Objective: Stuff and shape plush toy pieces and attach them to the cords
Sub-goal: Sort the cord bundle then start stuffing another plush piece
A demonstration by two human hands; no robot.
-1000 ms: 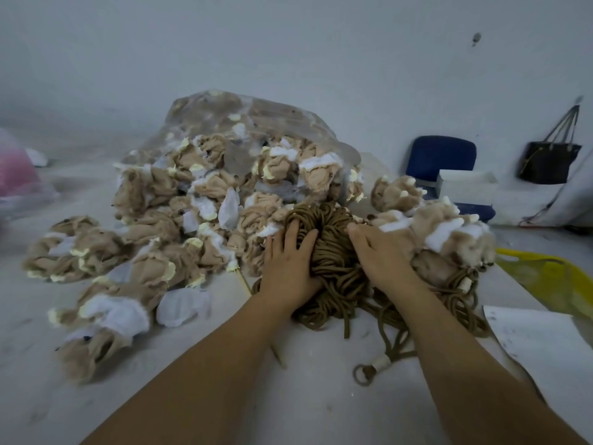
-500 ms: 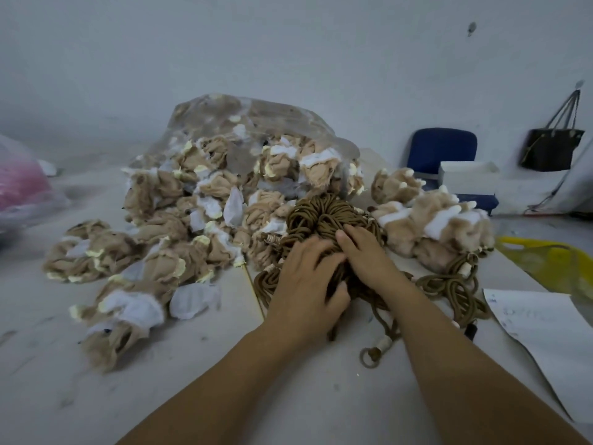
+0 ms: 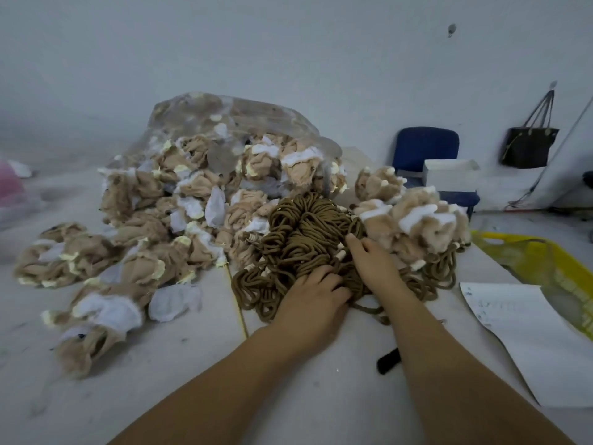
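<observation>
Since a second ago my left hand [image 3: 316,297] has dropped from the flank of the cord bundle [image 3: 305,232] to its near edge; my right hand [image 3: 372,264] has crossed onto its right side. Left fingers curl into the strands, gripping them; right fingers lie nearly straight, pressing. Bundle rests on the table [image 3: 192,396]; plush pieces [image 3: 192,200] heaped left of and behind it. Cords judged light, limp, tangle-prone; take one by a white-bound end [image 3: 340,252], not mid-loop.

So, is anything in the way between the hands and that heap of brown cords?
Nothing visible. The left hand and the right hand rest directly on the brown cords, with the left fingers dug into the loops. The plush pieces lie behind and beside the heap, not between.
</observation>
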